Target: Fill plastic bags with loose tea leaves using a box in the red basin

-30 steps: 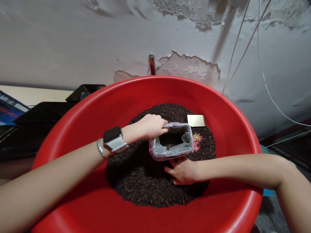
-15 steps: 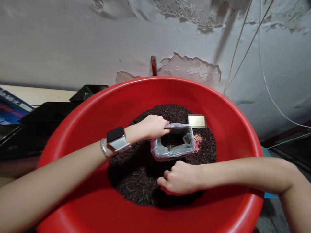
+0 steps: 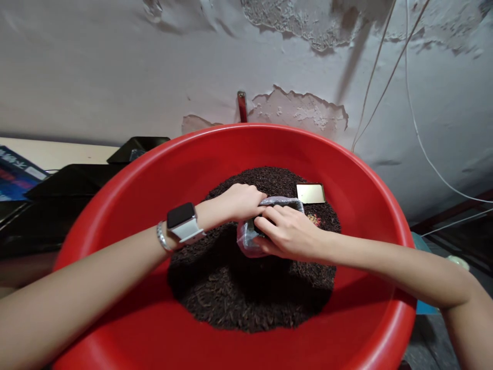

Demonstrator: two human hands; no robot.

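Head view, red basin point(image 3: 346, 154) holding dark tea leaves point(image 3: 246, 293), plastic-lined box point(image 3: 246, 239) gripped by both hands

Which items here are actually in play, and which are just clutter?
In play:
- left hand, gripping the rim of the plastic bag
- right hand, over the bag's mouth
- dark loose tea
- red basin

Lying about:
- gold card on the tea
- black trays
- wall cables
- watch
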